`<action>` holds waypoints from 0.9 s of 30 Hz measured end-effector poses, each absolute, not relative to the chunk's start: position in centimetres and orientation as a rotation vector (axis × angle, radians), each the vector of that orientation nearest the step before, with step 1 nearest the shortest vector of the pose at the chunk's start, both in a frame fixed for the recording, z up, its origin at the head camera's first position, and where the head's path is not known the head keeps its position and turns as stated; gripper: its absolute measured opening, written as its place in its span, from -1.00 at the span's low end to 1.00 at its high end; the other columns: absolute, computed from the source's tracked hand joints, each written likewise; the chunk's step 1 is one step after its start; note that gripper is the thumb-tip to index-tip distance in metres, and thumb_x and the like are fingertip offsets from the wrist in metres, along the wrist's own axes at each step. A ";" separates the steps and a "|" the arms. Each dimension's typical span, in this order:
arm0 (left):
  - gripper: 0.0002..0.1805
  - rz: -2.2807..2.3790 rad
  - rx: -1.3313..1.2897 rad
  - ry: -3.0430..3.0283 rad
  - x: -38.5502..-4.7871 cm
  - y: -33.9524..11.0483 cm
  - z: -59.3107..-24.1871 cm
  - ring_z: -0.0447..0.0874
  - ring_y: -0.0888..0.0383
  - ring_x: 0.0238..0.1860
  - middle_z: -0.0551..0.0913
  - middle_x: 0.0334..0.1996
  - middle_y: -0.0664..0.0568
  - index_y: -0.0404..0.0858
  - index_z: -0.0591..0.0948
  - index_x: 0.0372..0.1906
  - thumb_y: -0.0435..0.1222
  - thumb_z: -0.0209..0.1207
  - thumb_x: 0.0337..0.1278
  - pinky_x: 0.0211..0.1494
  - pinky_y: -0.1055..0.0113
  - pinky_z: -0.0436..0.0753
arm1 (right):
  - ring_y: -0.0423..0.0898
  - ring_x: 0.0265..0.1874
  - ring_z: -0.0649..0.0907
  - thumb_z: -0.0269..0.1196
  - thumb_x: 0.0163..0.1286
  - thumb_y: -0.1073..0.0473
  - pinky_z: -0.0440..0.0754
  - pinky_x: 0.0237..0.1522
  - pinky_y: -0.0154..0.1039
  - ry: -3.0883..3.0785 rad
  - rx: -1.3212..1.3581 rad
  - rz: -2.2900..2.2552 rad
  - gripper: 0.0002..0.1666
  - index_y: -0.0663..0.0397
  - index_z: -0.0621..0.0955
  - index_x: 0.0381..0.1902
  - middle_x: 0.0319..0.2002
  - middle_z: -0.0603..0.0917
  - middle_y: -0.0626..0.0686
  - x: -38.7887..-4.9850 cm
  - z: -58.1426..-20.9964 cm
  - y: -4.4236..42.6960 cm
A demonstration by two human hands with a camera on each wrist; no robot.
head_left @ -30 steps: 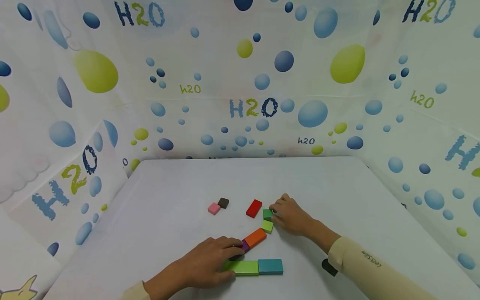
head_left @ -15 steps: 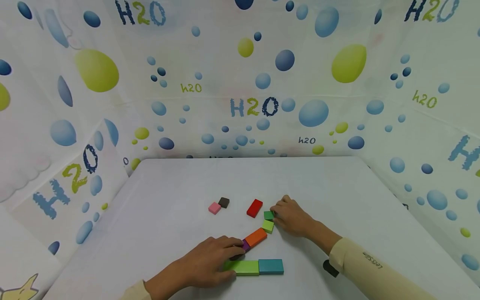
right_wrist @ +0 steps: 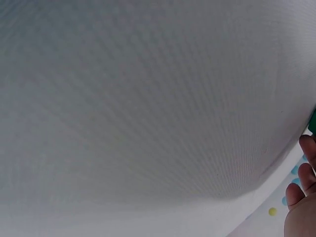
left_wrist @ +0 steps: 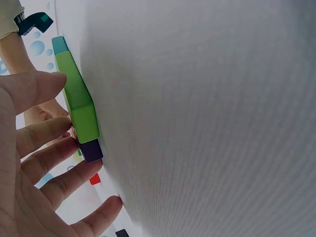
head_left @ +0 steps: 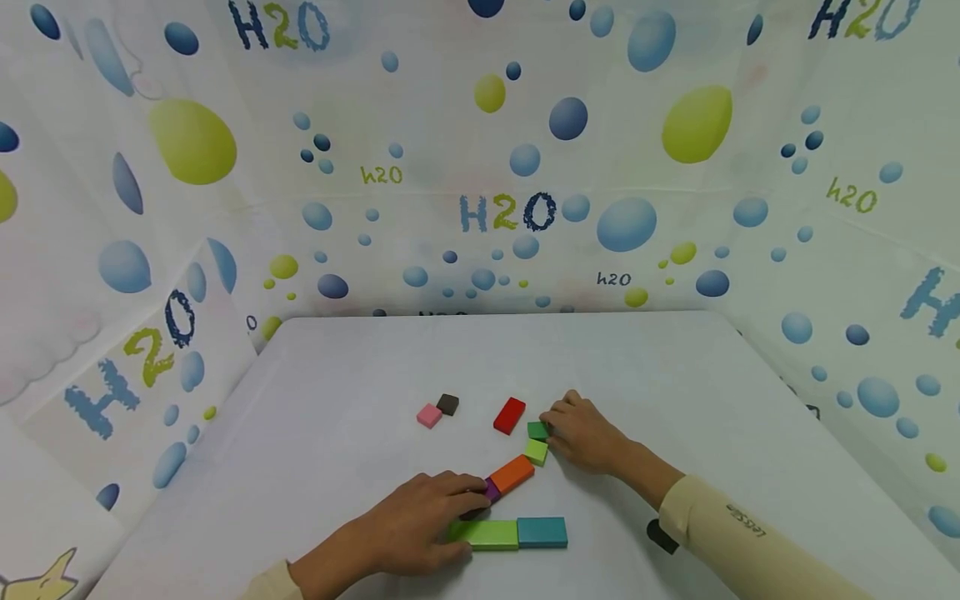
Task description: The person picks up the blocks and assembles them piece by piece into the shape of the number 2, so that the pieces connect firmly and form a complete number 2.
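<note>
The left hand (head_left: 416,523) lies over the left ends of two block rows in the head view. Its thumb touches the light green long block (head_left: 491,535), joined to a teal block (head_left: 542,532); its fingers rest by a purple block (head_left: 492,491) and a dark block (left_wrist: 91,150). An orange block (head_left: 513,474) continues the slanted row, its upper end near a lime block (head_left: 536,452). The right hand (head_left: 585,433) holds a small green block (head_left: 537,431) at its right edge, partly covering it. In the right wrist view its fingers show beside the green block (right_wrist: 313,122).
A red block (head_left: 509,416) lies left of the green one. Farther left, a pink block (head_left: 429,416) and a dark brown block (head_left: 447,405) touch at a corner. The white table (head_left: 337,367) meets a patterned curtain (head_left: 420,100) at its back and sides.
</note>
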State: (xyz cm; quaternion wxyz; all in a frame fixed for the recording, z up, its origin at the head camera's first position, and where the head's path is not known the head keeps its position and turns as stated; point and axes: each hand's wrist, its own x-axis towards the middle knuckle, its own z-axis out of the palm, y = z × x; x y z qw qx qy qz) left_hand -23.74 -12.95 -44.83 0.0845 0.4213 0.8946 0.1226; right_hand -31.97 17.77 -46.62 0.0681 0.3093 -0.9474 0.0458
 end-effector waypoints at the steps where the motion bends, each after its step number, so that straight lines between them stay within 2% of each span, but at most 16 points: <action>1: -0.46 0.364 1.256 2.669 -23.7 -13.0 -44.8 0.44 0.18 0.30 0.48 0.35 0.23 0.10 0.57 0.32 0.03 0.29 0.24 0.22 0.07 0.59 | -0.07 -0.07 0.47 0.38 0.37 0.10 0.54 -0.05 -0.18 -2.851 0.936 0.134 -0.57 0.15 0.65 0.14 -0.04 0.69 0.03 -32.0 -46.6 17.8; 9: -0.46 0.371 1.239 2.667 -23.7 -12.9 -44.7 0.43 0.18 0.31 0.47 0.36 0.24 0.10 0.56 0.33 0.03 0.28 0.25 0.24 0.06 0.57 | -0.06 -0.07 0.49 0.35 0.38 0.10 0.55 -0.05 -0.17 -2.848 0.936 0.100 -0.56 0.15 0.65 0.16 -0.02 0.70 0.03 -32.1 -46.4 17.6; 16: -0.47 0.376 1.234 2.665 -23.5 -12.9 -44.5 0.41 0.19 0.33 0.46 0.37 0.24 0.11 0.56 0.33 0.03 0.27 0.26 0.26 0.09 0.56 | -0.04 -0.07 0.47 0.31 0.36 0.19 0.51 -0.07 -0.15 -2.832 0.918 0.165 -0.56 0.17 0.64 0.18 0.01 0.69 0.06 -32.4 -45.2 17.0; 27: -0.48 0.390 1.253 2.668 -23.6 -13.0 -44.7 0.43 0.17 0.32 0.47 0.36 0.23 0.11 0.57 0.31 0.02 0.28 0.26 0.23 0.07 0.58 | -0.04 -0.06 0.48 0.33 0.41 0.07 0.53 -0.06 -0.17 -2.798 0.913 0.082 -0.54 0.12 0.64 0.20 -0.01 0.69 0.05 -32.8 -44.0 14.6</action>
